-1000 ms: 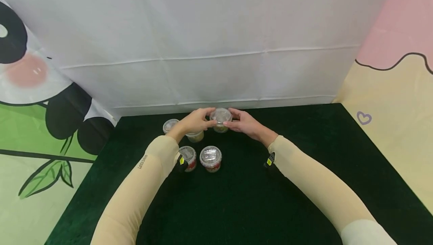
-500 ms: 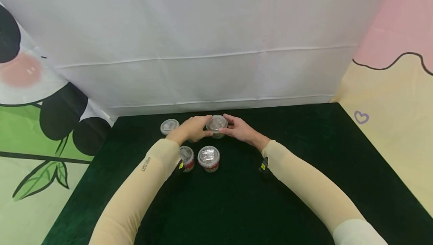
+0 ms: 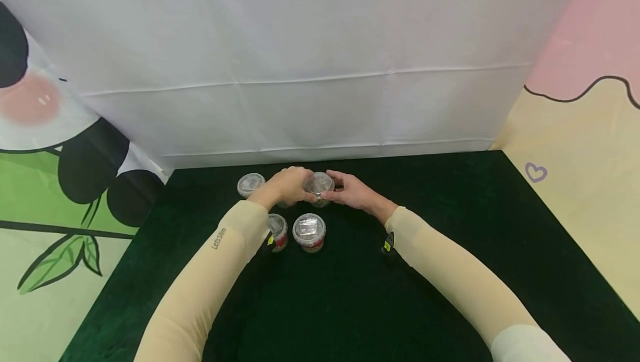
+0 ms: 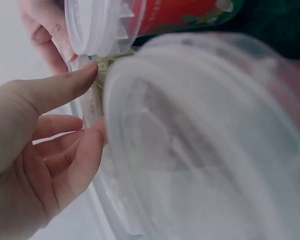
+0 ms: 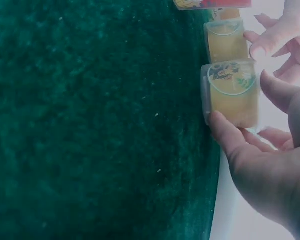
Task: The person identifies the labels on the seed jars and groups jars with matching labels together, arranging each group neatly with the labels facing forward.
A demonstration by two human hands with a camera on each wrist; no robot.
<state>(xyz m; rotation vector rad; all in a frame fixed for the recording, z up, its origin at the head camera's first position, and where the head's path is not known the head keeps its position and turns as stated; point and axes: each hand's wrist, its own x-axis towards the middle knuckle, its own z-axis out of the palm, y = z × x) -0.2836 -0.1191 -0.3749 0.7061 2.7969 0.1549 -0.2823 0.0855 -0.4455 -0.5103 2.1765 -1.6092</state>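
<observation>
A round plastic tub (image 3: pixel 320 182) with a clear lid stands at the back middle of the table, pale yellow inside in the right wrist view (image 5: pixel 234 102). My left hand (image 3: pixel 286 185) holds its left side, thumb toward the front. My right hand (image 3: pixel 354 191) grips its right side with thumb and fingers. Just left of it, another yellow tub (image 5: pixel 225 44) is mostly hidden beneath my left hand in the head view. A further lidded tub (image 3: pixel 251 184) stands left of my left hand. In the left wrist view, a blurred tub (image 4: pixel 205 135) covers much of the scene.
Nearer me stand two tubs with red labels, one (image 3: pixel 309 231) fully visible and one (image 3: pixel 279 231) partly behind my left cuff. Dark green cloth (image 3: pixel 350 306) covers the table. A white sheet (image 3: pixel 310 112) hangs behind, with printed cartoon panels on both sides.
Both hands have brought the tub a little left and toward me, beside the half-hidden tub. In the last half second it has barely moved.
</observation>
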